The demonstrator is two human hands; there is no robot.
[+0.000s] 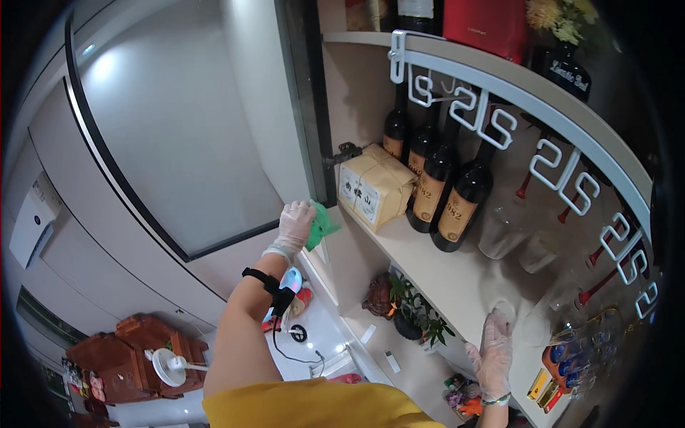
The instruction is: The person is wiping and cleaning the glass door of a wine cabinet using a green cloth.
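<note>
My left hand (296, 222), in a clear plastic glove, grips a crumpled green cloth (320, 226) at the bottom corner of a black-framed glass cabinet door (317, 134). My gloved right hand (493, 356) lies with fingers stretched out and thumb apart at the front of a cream shelf (398, 243). Its fingertips reach the foot of a clear glass (503, 309); whether they touch it is hard to tell. Farther along the shelf stand several dark wine bottles (461, 200) and a paper-wrapped package (377, 184) tied with string.
A white stemware rack (514, 88) hangs under the upper shelf, with red-stemmed glasses (594, 291) below. Clear tumblers (503, 232) and a tray of blue-based glasses (567, 364) stand on the right. A potted plant (420, 315) and carved ornament (381, 294) sit lower down.
</note>
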